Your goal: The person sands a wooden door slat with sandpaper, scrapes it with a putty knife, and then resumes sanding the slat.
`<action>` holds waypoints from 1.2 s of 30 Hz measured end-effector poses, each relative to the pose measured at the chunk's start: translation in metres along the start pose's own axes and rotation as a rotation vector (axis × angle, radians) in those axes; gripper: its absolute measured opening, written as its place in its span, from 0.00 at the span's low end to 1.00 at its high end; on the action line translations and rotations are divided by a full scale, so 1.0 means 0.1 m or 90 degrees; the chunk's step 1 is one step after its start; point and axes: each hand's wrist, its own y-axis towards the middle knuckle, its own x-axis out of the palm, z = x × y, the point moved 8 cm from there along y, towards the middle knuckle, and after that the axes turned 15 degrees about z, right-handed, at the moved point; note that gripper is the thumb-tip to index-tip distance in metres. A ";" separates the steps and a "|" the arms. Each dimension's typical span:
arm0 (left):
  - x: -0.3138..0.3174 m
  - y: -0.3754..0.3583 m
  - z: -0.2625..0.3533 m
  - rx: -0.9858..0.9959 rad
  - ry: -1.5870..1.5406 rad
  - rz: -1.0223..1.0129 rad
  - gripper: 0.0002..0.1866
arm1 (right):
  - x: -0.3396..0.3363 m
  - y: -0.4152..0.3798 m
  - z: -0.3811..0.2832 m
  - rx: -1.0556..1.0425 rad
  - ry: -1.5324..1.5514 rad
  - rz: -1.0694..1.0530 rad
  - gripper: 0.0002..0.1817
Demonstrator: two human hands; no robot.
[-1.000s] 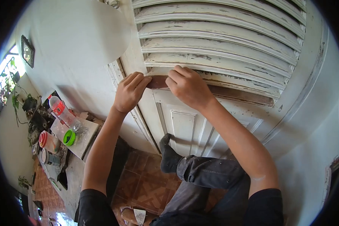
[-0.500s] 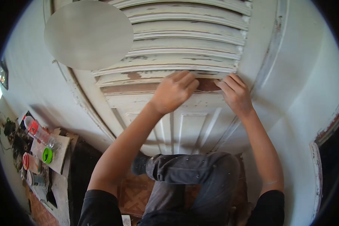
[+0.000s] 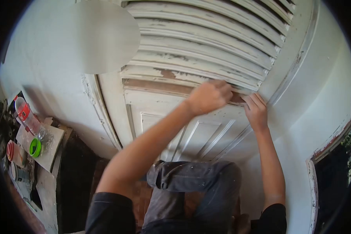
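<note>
A white door with louvre slats fills the view ahead, its paint worn and chipped. Below the lowest slat runs a brown strip where the white paint is absent. My left hand is closed in a fist against this strip, slightly blurred; its fingers hide whatever they grip. To its right, my right hand has its thumb and bent fingers pressed together at the strip's right end, beside the door's side rail. A short darker brown piece shows between the two hands, and I cannot tell whether they hold it.
On the left stands a dusty ledge with a clear bottle, a green lid, a red-lidded jar and a tin. My bent knee is close below the door. A dark opening lies right.
My view has turned, so the door sits tilted and further right. Both hands have shifted right and slightly down in view, and the left has come closer to the right hand.
</note>
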 end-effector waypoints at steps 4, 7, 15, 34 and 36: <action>-0.74 -0.37 -0.42 -0.014 0.069 -0.111 0.11 | 0.41 0.41 -0.72 -0.050 0.084 0.023 0.12; -1.29 -0.54 -0.67 -0.016 0.117 -0.135 0.13 | 0.76 0.67 -1.17 -0.057 0.132 0.041 0.05; -2.23 -0.97 -1.20 -0.097 0.202 -0.237 0.13 | 1.52 1.26 -2.25 -0.063 0.212 0.118 0.05; 0.16 0.19 0.19 0.015 -0.005 -0.105 0.18 | -0.17 -0.30 0.28 0.056 -0.041 0.174 0.11; 0.44 0.28 0.33 0.002 -0.012 -0.080 0.17 | -0.34 -0.40 0.48 0.084 -0.090 0.157 0.15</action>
